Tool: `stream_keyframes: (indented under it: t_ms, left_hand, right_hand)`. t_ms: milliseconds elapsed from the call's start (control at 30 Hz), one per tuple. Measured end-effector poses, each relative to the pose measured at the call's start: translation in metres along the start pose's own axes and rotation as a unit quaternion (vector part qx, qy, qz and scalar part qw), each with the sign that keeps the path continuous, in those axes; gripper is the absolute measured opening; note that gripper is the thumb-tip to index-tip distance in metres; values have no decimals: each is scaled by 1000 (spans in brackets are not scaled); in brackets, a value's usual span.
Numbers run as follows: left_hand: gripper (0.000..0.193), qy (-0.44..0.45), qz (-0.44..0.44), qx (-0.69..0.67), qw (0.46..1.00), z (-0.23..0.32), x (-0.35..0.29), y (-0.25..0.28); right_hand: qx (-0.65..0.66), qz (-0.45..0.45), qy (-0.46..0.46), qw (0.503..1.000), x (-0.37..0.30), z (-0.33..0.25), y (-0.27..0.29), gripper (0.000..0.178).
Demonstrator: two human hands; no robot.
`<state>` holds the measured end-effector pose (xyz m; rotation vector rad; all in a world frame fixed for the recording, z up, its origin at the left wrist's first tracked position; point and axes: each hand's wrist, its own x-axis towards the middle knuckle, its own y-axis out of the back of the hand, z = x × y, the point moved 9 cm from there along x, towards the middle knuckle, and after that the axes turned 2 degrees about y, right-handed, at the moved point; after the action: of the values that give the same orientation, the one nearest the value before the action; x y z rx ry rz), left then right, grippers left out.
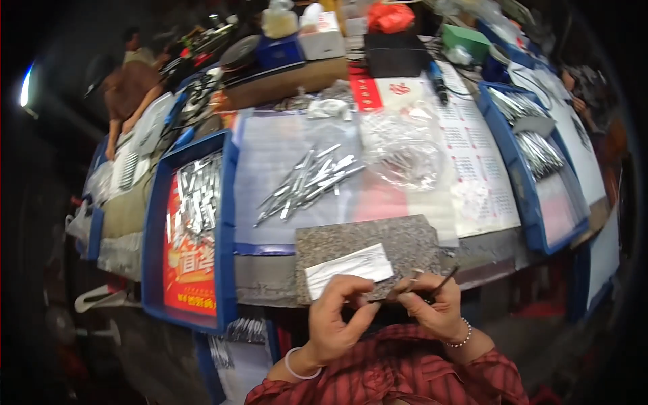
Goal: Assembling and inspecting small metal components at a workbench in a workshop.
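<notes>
My left hand (339,316) and my right hand (435,305) meet close to my chest, below the edge of a speckled stone slab (405,243). The right hand pinches a thin dark metal piece (442,282) that points up and to the right. My left fingertips touch the near end of the same piece. A white paper slip (347,268) lies on the slab just above my left hand. Farther out on the bench lies a loose pile of small shiny metal tools (307,182).
A blue tray (226,202) with several metal tools stands to the left, another blue tray (523,182) with more stands to the right. A clear plastic bag (405,152) lies past the pile. Boxes and clutter line the far edge. Another person (128,84) sits at the far left.
</notes>
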<state>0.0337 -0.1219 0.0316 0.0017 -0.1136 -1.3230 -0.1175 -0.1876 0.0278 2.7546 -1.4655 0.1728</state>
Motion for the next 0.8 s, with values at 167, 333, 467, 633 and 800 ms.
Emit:
stream_keyframes:
  t_ms: [167, 333, 467, 633, 800]
  left_hand:
    - [19, -79, -104, -2, 991, 20, 15, -17]
    - [16, 34, -47, -165, 985, -8, 0, 5]
    - [21, 56, -4, -219, 974, -17, -13, 15]
    - [25, 71, 41, -213, 974, -24, -27, 31]
    - [23, 75, 48, -216, 972, -30, -28, 36]
  right_hand:
    - [-179, -153, 57, 970, 2, -17, -26, 18]
    - [-301, -54, 62, 950, 51, -27, 24, 15]
    - [-449, 8, 118, 886, 135, -13, 65, 15]
    - [-621, -46, 108, 775, 176, 37, 52, 7]
    - [-644, -42, 93, 758, 175, 43, 54, 9]
